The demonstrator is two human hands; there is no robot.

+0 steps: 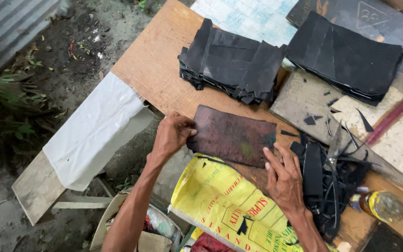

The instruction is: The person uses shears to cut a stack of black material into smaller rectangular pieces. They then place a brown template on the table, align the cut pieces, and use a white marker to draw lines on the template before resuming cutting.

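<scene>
A dark reddish-brown rectangular sheet (234,135) lies flat on the wooden table (157,70). My left hand (171,134) grips its left edge between thumb and fingers. My right hand (283,177) rests with fingers spread on the sheet's lower right corner, pressing it down. Beneath the sheet's near edge lies a yellow woven sack (220,205) with red print.
Two stacks of black cut sheets (232,60) (346,56) sit at the back. Black strips and scraps (327,182) pile beside scissors (334,144) on a grey board (299,100). A small bottle (381,205) lies at right. A white cloth (94,130) drapes a plank at left.
</scene>
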